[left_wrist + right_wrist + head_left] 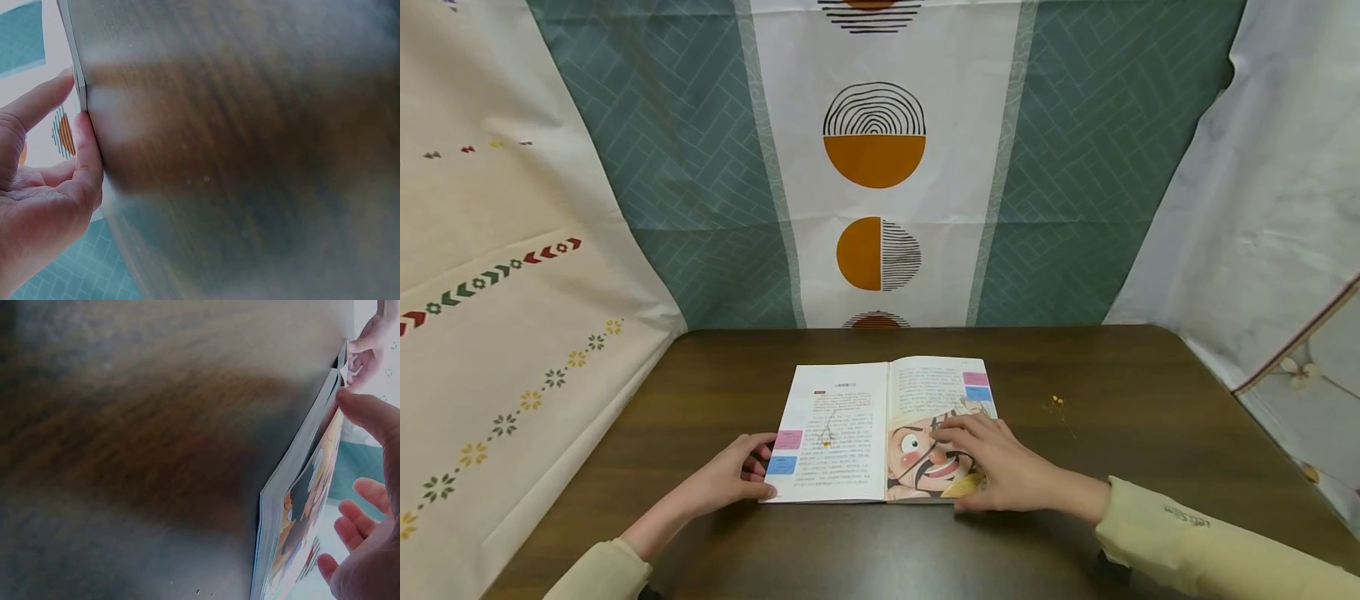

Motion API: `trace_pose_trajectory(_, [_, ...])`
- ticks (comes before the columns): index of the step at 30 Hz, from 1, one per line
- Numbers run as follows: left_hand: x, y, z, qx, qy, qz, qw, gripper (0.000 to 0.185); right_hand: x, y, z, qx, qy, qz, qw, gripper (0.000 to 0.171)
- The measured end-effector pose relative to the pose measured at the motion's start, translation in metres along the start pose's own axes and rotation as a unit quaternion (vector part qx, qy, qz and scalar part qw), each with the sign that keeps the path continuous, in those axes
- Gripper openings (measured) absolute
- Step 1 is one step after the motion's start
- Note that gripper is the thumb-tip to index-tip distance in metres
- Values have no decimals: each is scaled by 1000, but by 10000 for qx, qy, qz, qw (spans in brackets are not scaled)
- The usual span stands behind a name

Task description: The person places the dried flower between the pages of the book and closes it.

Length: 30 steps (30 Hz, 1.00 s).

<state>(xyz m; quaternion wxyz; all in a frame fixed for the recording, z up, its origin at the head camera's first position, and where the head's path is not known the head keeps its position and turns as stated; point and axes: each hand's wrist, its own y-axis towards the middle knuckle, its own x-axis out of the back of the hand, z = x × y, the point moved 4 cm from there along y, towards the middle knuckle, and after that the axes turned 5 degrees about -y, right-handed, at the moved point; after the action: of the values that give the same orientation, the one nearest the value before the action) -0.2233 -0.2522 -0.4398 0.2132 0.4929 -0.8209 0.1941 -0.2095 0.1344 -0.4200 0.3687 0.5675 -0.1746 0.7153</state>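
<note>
An open book [880, 429] lies flat on the dark wooden table [1150, 433]. Its left page is text with pink and blue tabs, and a small dried flower sprig [827, 433] lies on it. My left hand [737, 477] rests at the book's left edge, the thumb against the near corner and the fingers loosely bent by the tabs. In the left wrist view the thumb of my left hand [62, 137] touches the book's edge [80, 81]. My right hand [992, 465] lies flat on the right page over a cartoon face. The right wrist view shows my right hand [369, 506] spread above the book [294, 506].
A second small yellow flower sprig [1060, 408] lies on the table to the right of the book. Patterned cloths hang behind the table and on both sides: a teal and white one [880, 167] at the back, a cream one [497, 292] at the left.
</note>
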Motion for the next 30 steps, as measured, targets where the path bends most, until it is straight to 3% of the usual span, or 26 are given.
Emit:
trace_pose_trajectory(15, [0, 1, 2, -21, 3, -21, 10000, 81, 1, -5, 0, 101, -285, -199, 9993, 78])
trace_pose_trajectory(30, [-1, 0, 2, 5, -115, 16, 9999, 82, 3, -6, -1, 43, -171, -153, 9997, 69])
